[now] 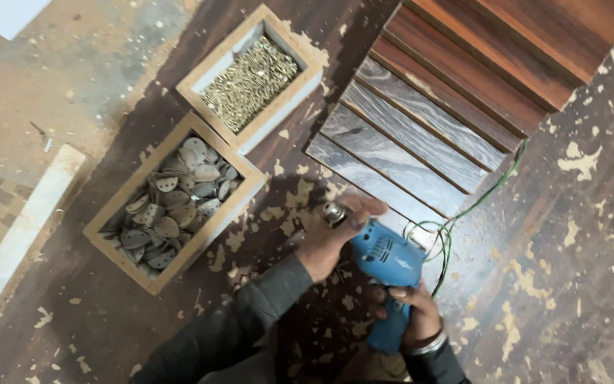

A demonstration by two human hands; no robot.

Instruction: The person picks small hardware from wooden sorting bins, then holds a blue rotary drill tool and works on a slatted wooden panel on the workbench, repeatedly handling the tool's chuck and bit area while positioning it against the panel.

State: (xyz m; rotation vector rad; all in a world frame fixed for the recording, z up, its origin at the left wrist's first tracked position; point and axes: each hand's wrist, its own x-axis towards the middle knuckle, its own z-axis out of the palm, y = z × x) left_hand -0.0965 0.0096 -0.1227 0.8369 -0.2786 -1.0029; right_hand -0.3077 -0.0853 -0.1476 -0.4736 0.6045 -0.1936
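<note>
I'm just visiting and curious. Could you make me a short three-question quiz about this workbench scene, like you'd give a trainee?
1. True or false: the blue power drill is held with both hands.
2. Which hand is on the chuck end? A) left hand B) right hand
3. Fill in: the wooden box of small brass screws lies farther from the person than the wooden box of flat grey metal ____.

Key: 1 true; 2 A; 3 plates. The right hand grips the drill's handle, and a green cord runs past the stepped wooden boards.
</note>
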